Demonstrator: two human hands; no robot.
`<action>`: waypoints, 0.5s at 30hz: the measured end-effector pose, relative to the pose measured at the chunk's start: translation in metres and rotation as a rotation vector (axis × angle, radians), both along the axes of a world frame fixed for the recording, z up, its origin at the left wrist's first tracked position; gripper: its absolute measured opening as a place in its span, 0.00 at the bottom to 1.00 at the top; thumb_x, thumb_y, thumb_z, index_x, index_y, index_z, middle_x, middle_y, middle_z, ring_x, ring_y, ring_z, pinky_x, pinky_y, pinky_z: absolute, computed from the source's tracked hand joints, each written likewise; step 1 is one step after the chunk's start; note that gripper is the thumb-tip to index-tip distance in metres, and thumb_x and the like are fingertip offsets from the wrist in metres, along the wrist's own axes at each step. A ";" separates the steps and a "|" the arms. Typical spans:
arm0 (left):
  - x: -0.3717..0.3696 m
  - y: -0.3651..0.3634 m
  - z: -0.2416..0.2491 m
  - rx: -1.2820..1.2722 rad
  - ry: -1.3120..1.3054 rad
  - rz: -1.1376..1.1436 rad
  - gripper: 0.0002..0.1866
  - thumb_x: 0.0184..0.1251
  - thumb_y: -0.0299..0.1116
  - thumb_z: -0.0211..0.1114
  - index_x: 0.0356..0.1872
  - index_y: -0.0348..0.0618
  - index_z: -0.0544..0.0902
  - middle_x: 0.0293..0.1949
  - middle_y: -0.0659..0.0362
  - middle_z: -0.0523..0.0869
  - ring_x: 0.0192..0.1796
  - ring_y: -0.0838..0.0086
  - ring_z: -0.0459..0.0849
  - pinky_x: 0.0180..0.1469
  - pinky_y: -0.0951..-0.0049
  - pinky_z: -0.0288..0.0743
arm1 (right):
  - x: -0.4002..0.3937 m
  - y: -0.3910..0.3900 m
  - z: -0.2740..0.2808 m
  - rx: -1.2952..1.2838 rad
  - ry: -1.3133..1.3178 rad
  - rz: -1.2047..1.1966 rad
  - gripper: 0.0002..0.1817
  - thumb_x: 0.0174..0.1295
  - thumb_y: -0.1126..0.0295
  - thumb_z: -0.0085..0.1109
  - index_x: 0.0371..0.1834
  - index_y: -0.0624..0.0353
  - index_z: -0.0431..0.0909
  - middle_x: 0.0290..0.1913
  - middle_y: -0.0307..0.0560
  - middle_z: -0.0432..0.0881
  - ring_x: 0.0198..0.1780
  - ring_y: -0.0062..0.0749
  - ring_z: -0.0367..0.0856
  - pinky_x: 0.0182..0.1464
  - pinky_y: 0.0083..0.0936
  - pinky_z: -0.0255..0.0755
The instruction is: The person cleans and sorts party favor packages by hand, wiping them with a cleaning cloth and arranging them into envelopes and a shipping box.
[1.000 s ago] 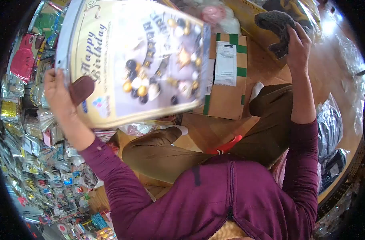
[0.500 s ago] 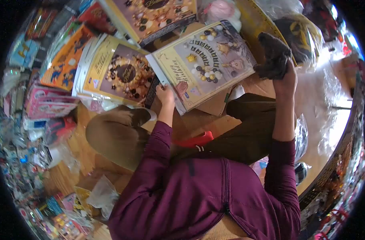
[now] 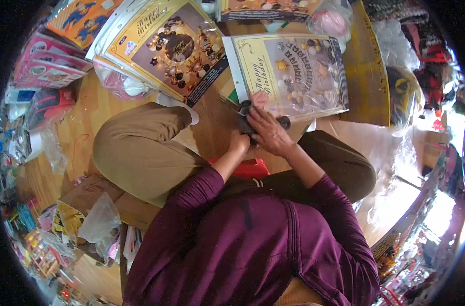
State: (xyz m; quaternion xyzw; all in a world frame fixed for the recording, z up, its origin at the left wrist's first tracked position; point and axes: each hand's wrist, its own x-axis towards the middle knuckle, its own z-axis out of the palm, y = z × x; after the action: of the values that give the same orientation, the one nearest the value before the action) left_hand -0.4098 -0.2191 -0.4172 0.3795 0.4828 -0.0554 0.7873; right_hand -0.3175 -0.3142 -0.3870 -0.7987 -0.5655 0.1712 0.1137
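Note:
A dark grey cloth (image 3: pixel 247 124) is bunched between my two hands, over the lower left corner of a flat Happy Birthday balloon pack (image 3: pixel 309 76). My right hand (image 3: pixel 271 131) lies over the cloth and grips it, with part of the cloth showing past the knuckles. Just below and to the left, my left hand (image 3: pixel 238 144) is closed at the cloth's lower edge; its fingertips are mostly hidden. Left of this pack, a fanned stack of similar birthday packs (image 3: pixel 166 51) in clear plastic lies on the floor.
A red object (image 3: pixel 248 168) sits between my crossed legs. Pink packets (image 3: pixel 51 64) and an orange pack (image 3: pixel 82 20) stand at the left. A yellow box (image 3: pixel 365 71) is at the right, near clear plastic wrapping (image 3: pixel 395 178). An open cardboard box (image 3: pixel 97 196) is by my left side.
My right hand has brought the cloth in from the right to the pack's lower left corner. My left hand has moved from the pack's edge to the cloth. The camera view has shifted.

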 end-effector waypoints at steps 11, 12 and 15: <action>0.000 -0.001 -0.014 0.077 0.035 -0.178 0.10 0.64 0.29 0.51 0.32 0.33 0.79 0.19 0.55 0.79 0.18 0.74 0.77 0.18 0.73 0.69 | 0.029 0.050 -0.030 -0.109 -0.226 0.014 0.33 0.55 0.60 0.52 0.65 0.55 0.56 0.69 0.45 0.50 0.70 0.43 0.46 0.66 0.52 0.40; -0.002 -0.003 -0.012 -0.008 0.015 -0.173 0.11 0.66 0.30 0.51 0.33 0.32 0.79 0.20 0.56 0.79 0.17 0.75 0.75 0.20 0.74 0.70 | 0.034 0.056 -0.032 -0.117 -0.214 0.015 0.33 0.55 0.60 0.52 0.65 0.55 0.56 0.69 0.45 0.50 0.70 0.43 0.46 0.66 0.52 0.40; 0.002 -0.010 -0.017 -0.070 0.079 -0.119 0.13 0.68 0.34 0.50 0.29 0.35 0.76 0.16 0.57 0.77 0.12 0.76 0.72 0.13 0.76 0.63 | 0.060 0.080 -0.041 -0.026 -0.297 -0.038 0.32 0.57 0.59 0.50 0.65 0.55 0.56 0.70 0.46 0.50 0.70 0.44 0.45 0.65 0.53 0.43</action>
State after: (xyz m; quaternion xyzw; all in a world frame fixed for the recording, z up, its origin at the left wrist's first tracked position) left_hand -0.4074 -0.2291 -0.4343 0.3773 0.4877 -0.1339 0.7758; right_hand -0.2575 -0.2346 -0.4282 -0.8273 -0.5586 0.0562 0.0218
